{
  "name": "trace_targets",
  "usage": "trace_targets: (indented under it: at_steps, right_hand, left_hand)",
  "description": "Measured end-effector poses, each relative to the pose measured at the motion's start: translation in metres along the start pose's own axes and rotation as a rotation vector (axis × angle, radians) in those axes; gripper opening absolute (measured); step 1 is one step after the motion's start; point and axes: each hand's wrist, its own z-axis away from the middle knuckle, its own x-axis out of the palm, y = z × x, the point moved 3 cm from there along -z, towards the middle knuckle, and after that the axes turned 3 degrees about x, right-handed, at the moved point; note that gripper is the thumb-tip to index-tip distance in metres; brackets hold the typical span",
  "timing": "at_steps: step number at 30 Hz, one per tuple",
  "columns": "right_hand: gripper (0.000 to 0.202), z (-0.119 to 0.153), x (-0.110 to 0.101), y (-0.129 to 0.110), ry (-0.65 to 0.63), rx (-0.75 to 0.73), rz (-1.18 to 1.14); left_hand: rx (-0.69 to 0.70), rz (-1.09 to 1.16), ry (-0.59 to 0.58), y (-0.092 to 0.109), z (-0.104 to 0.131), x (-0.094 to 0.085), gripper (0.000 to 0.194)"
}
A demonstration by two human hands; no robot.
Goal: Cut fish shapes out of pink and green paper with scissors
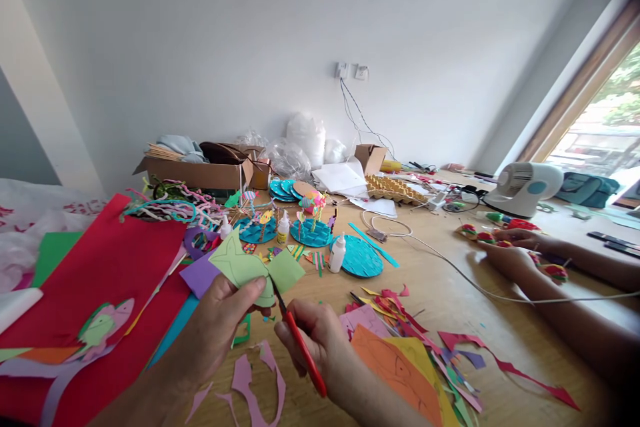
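My left hand (pixel 227 310) pinches a sheet of light green paper (pixel 235 260) with a fish shape drawn on it in dark line. In my right hand (pixel 313 337) is a pair of scissors (pixel 299 337) with red handles, fingers wrapped round them. The blades meet the green paper at its right side, where a squarish flap (pixel 287 271) sticks out. Purple paper (pixel 200 273) shows behind the green sheet. Below my hands lie pink paper offcuts (pixel 243 373). Orange paper (pixel 395 373) with a pencil drawing lies right of my right hand.
Red sheets (pixel 100 253) with cut paper fish (pixel 106 327) lie at left. Ahead stand glue bottles (pixel 338 253) and blue discs (pixel 357 257). Paper scraps (pixel 400 313) and a white cable (pixel 450 263) cross the right side. Another person's hands (pixel 513 253) work near a white fan (pixel 525 188).
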Motion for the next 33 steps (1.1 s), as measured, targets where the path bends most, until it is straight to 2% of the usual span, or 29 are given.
trace_targets:
  at_steps: [12,21,33]
  right_hand:
    - [0.035,0.001,0.004,-0.004,-0.005,0.009,-0.092]
    - [0.033,0.001,0.006,0.003,-0.007,-0.018,-0.126]
    - [0.043,0.000,0.005,0.001,0.009,-0.001,-0.103]
  left_hand:
    - [-0.036,0.017,-0.012,-0.007,0.002,-0.001,0.011]
    - [0.005,-0.048,-0.035,-0.010,0.003,-0.002,0.012]
    - [-0.028,-0.039,-0.020,-0.016,0.002,-0.006,0.014]
